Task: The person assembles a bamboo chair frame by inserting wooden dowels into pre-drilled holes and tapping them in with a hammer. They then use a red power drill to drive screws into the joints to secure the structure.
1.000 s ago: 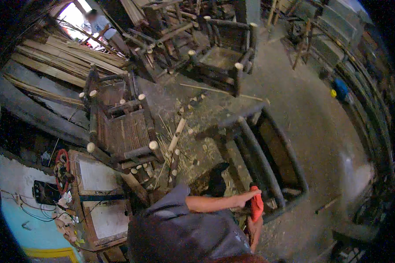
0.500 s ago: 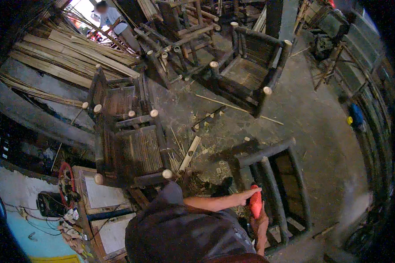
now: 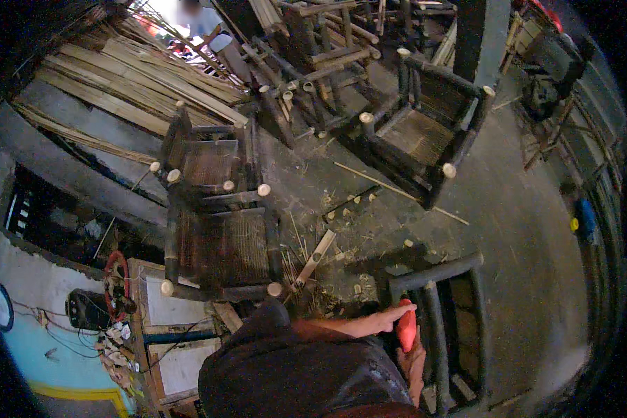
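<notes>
Low at the right of centre, both my hands are on a red elongated tool (image 3: 406,329); its exact kind does not show. My left hand (image 3: 390,319) reaches across from the left, its fingers closed over the upper part. Below it, my right hand (image 3: 412,359) wraps round the lower end. The tool is against or just above a dark bamboo chair frame (image 3: 436,341), beside one of its long rails; whether it touches the rail I cannot tell. My palms hide part of the tool.
Two dark bamboo armchairs (image 3: 223,244) stand at left, another armchair (image 3: 425,136) at the far right. Bamboo strips (image 3: 139,83) are stacked by the left wall. A long stick (image 3: 397,191) and offcuts lie on the floor. A person (image 3: 212,35) is at the far left.
The view has shifted, so the chairs and floor now sit lower and further right. My left hand is still at the red tool's upper part and my right hand still grips its lower end.
</notes>
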Demonstrator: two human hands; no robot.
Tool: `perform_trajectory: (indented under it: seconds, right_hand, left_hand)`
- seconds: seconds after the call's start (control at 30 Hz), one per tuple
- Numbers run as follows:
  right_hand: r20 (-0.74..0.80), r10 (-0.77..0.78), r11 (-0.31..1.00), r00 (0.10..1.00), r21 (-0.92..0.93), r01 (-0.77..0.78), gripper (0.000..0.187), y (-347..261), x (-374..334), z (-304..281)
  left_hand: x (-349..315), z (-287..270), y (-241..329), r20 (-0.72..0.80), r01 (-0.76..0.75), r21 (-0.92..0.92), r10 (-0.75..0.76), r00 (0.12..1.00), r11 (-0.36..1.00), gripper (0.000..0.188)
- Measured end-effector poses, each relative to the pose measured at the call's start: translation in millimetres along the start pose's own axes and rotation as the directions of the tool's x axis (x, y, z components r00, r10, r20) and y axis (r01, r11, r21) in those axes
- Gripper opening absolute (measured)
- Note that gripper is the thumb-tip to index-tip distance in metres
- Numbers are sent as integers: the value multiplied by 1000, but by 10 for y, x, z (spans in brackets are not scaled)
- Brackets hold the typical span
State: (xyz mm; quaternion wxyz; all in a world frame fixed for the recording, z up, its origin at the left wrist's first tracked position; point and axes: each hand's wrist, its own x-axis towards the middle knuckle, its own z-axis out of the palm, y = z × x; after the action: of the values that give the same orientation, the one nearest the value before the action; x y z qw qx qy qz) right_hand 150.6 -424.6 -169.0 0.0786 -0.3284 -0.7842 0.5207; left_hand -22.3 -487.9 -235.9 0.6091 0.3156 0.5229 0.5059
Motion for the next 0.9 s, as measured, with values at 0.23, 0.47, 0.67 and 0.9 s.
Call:
perform_trajectory:
  seconds: [0.23, 0.47, 0.67, 0.9]
  right_hand:
    - [4, 11, 997, 1000, 81, -12, 72, 394, 303, -234]
    - [-21, 100, 992, 995, -71, -101, 66, 496, 465, -699]
    - [12, 185, 982, 983, -39, -184, 78, 558, 449, -980]
    - [-201, 233, 972, 951, 22, -233, 83, 361, 205, -871]
  left_hand:
    - [251, -71, 333, 73, -189, 358, 174, 982, 915, 89]
    - [826, -93, -33, 159, -269, 447, 220, 962, 853, 80]
    - [1068, 164, 724, 350, -217, 406, 69, 934, 888, 80]
    - [1496, 237, 672, 227, 283, 200, -325, 918, 938, 83]
